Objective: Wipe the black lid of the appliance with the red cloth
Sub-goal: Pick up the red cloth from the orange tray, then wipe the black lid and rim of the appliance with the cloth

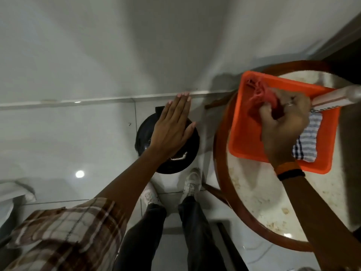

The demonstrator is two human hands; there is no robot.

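1. Since the floor (58, 133) and wall fill most of the view, note first that the floor is pale glossy tile and that the appliance sits low on it, close to the wall and just ahead of the person's white shoes (192, 180).
2. Round table (263, 202) with a wooden rim stands to the right of the appliance, and it carries an orange tray (246, 133).
3. Black lid (175, 163) of the appliance lies below the left hand (172, 126), which is spread flat with fingers together and straight, holding nothing; whether the palm presses on the lid or hovers above it I cannot tell.
4. Right hand (283, 124) is inside the tray, fingers curled closed around the red cloth (261, 94), whose loose threads trail toward the tray's far corner.
5. Judging from this, the step in hand is fetching the cloth; wiping has not begun. The next move calls for lifting the cloth clear of the tray wall and carrying it left and down to the lid.
6. A striped blue-and-white cloth (306, 141) lies in the tray beside the right hand, and a pale tube-like object (336, 98) crosses the tray's far edge; either could be dragged along.
7. The left hand covers much of the lid and would need to shift aside.
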